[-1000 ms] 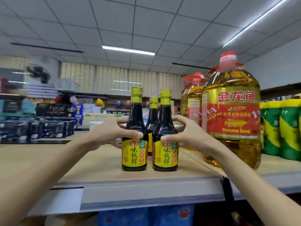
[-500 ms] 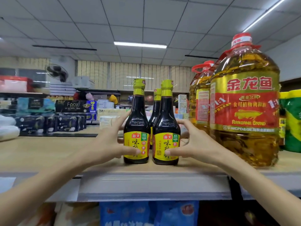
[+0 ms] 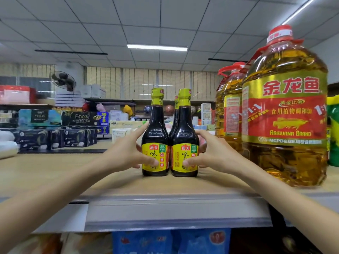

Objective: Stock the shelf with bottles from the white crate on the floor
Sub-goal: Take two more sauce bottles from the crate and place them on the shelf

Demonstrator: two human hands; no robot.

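Squaring two dark glass sauce bottles with yellow labels [image 3: 155, 143] [image 3: 185, 145] on the tan shelf [image 3: 55, 173], the left hand [image 3: 126, 153] and right hand [image 3: 211, 154] are each clasping one, likely releasing next.

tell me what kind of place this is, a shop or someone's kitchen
Most likely a small grocery shop or stockroom, not a kitchen. Big jugs of cooking oil stand on an open shelf beside identical dark sauce bottles, and packs of tissue are stacked on further shelving behind.

3rd bottle [image 3: 175, 114] mostly hidden behind front pair, lower-shelf packs [image 3: 170, 241] cropped
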